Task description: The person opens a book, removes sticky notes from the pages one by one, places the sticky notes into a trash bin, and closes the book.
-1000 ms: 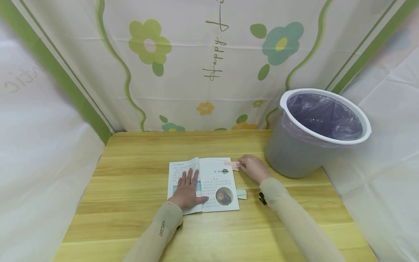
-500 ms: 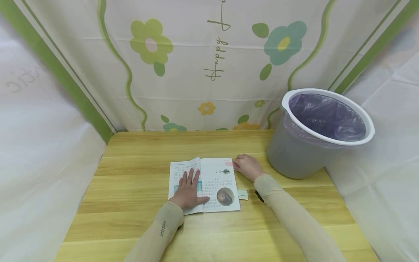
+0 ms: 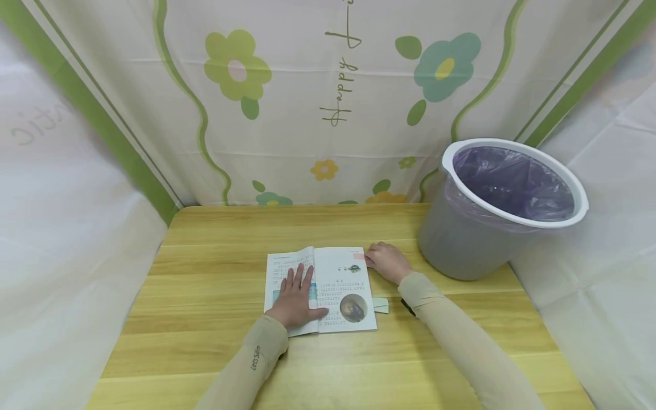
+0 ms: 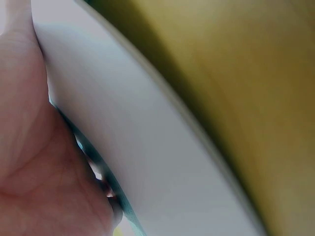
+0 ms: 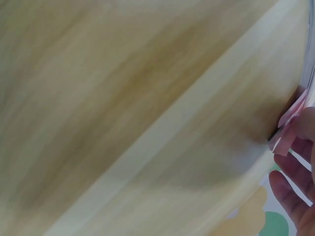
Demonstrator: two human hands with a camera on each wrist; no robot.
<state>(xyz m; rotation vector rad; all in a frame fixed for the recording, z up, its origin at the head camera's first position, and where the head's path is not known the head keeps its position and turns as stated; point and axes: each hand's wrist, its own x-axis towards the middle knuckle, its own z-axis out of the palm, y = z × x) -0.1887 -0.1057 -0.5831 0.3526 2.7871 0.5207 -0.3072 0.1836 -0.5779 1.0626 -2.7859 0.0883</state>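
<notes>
An open book (image 3: 328, 267) with printed text and pictures lies on the wooden table. My left hand (image 3: 294, 302) rests flat across its left page, fingers spread and thumb reaching over the fold. In the left wrist view, part of the palm lies against the white page (image 4: 142, 142). At the book's upper right edge, my right hand (image 3: 389, 263) pinches a pink sticky note (image 5: 285, 130) that juts out beyond the page. Part of the pink note also shows on the page in the head view. Lower on the same edge, a pale green sticky note (image 3: 381, 305) sticks out.
A grey trash bin (image 3: 456, 245) with a white rim and purple liner stands at the table's back right. The wooden table (image 3: 215, 239) ends at a flower-printed curtain (image 3: 287, 131) behind, and pale cloth hangs on both sides.
My right hand has moved slightly left, up to the book's edge, covering the part of the pink sticky note outside the page. My left hand has stayed on the left page.
</notes>
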